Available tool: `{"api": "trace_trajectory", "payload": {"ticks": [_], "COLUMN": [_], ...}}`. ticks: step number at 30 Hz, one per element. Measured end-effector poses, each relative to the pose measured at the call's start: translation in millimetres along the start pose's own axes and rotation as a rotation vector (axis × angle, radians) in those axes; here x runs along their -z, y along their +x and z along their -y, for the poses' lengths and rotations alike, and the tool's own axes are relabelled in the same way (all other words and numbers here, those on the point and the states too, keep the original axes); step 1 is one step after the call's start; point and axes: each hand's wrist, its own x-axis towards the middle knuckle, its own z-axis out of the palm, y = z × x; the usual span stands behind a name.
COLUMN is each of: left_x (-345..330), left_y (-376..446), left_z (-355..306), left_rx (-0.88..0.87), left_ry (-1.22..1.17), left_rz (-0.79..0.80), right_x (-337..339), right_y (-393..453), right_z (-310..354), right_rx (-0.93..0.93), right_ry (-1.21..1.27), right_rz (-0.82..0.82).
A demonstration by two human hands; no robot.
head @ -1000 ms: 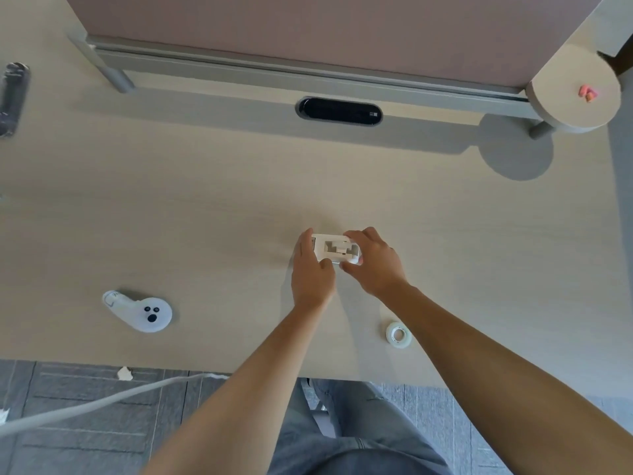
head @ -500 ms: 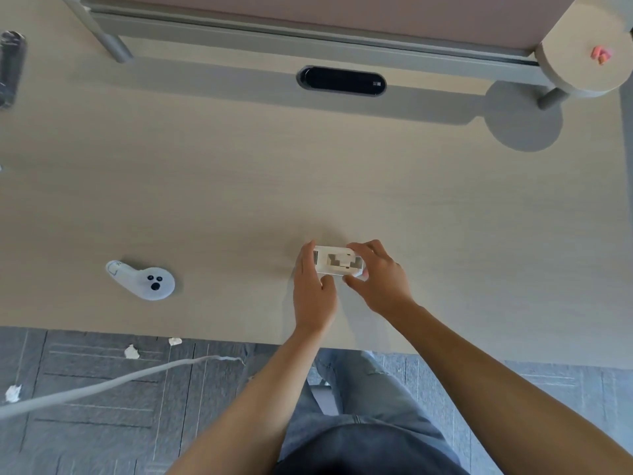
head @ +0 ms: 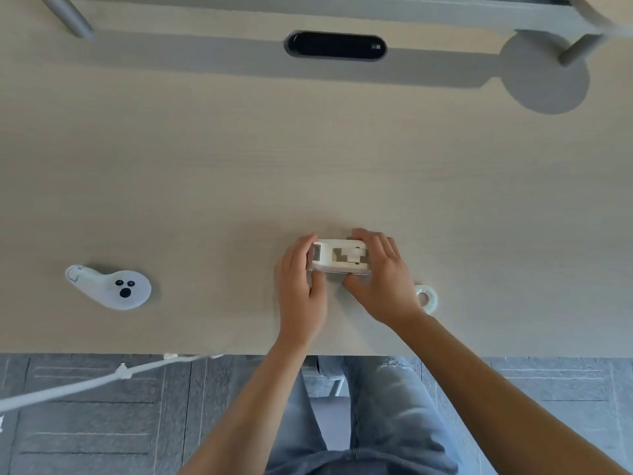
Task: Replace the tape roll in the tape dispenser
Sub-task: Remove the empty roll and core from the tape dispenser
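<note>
Both hands' grip (head: 339, 269) clasps the tape dispenser (head: 339, 256); tape roll (head: 426, 296) beside right wrist.

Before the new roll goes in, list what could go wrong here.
1. The tape roll lies on the desk close behind the right hand, by the wrist; drawing that arm back could knock it away.
2. Both hands pinch the small white dispenser only at its ends, the left hand at one end; it might slip or twist while being opened.
3. The white controller is near the desk edge and could be swept off.
</note>
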Motion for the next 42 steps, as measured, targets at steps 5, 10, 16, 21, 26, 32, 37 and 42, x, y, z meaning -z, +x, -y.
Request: {"api": "trace_trajectory", "payload": {"ticks": [5,10,16,21,26,32,37,42], "left_x": [-7.0,-11.9,-17.5,-21.8,-15.0,-15.9,-16.3,-15.7], "left_y": [-1.7,-5.8,-11.5,-28.8,-44.1,-54.2,-50.9,-51.4], "left_z": [26.0,36.3,48.9,67.9,60.4,55.6,55.8,54.4], "left_rx": [-0.195,-0.275,-0.301,-0.397,-0.379,-0.415,-0.369,-0.358], "left_ry": [0.084,0.068,0.048,0.149,0.147,0.2,0.268,0.284], "left_rz": [-0.057,-0.075,-0.071,-0.034,-0.04,-0.078,-0.127,-0.141], "right_x": [-18.6,-28.5,-39.4,-50.8,-44.0,-16.6,-1.3,8.7], "right_y": [-8.0,-20.5,-23.7,-40.4,-47.2,-32.6,-23.5,-20.5], "right_z": [-4.2,-0.7,-21.2,-40.8,-33.9,-19.4,-16.3,-12.7], "right_rx": [-0.032,-0.081,0.072,0.193,0.28,0.32,0.346,0.376], "right_ry": [0.131,0.259,0.223,0.169,0.36,0.192,0.075,-0.008], "right_rz": [-0.102,-0.247,-0.281,-0.331,-0.523,-0.436,-0.298,-0.276]}}
